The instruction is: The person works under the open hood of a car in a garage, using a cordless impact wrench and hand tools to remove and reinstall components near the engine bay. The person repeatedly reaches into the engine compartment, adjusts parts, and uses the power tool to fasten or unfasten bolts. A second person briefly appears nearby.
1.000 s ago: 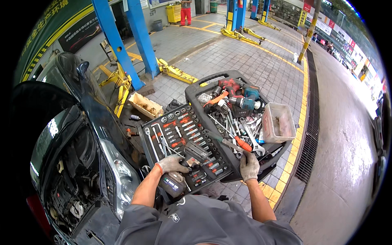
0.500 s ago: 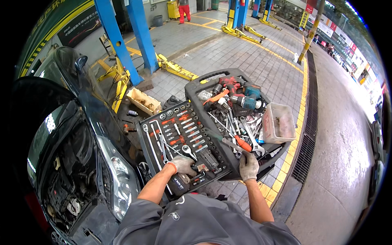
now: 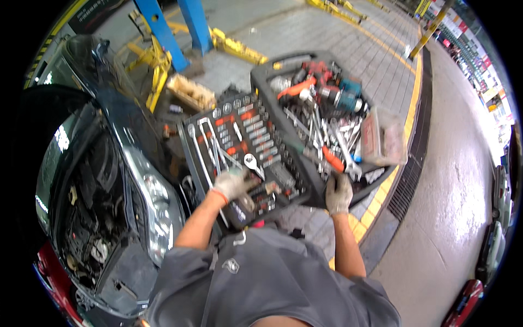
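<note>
My left hand [image 3: 232,184], in a pale work glove, is over the near part of the open socket set [image 3: 235,129], just left of a ratchet [image 3: 250,161]. Its fingers are smeared by motion, and whatever they may touch is hidden. My right hand [image 3: 339,195], gloved too, is curled at the near rim of the black tool case [image 3: 260,82]. Its fingertips meet the end of an orange handle [image 3: 333,159]; whether they grip that handle or the rim cannot be made out. An adjustable wrench [image 3: 352,169] lies close by among loose tools.
A car with its hood up [image 3: 103,218] is on the left. Cordless drills [image 3: 348,101] fill the case's far part, and a clear plastic bin [image 3: 384,139] sits on its right edge. Behind are a wooden box [image 3: 190,94] and a blue lift post [image 3: 195,27]. A drain grate [image 3: 417,163] runs along the right.
The view has tipped, so the cases and both hands appear higher. My left hand has shifted slightly left relative to the ratchet. My right hand stays at the case rim beside the orange handle.
</note>
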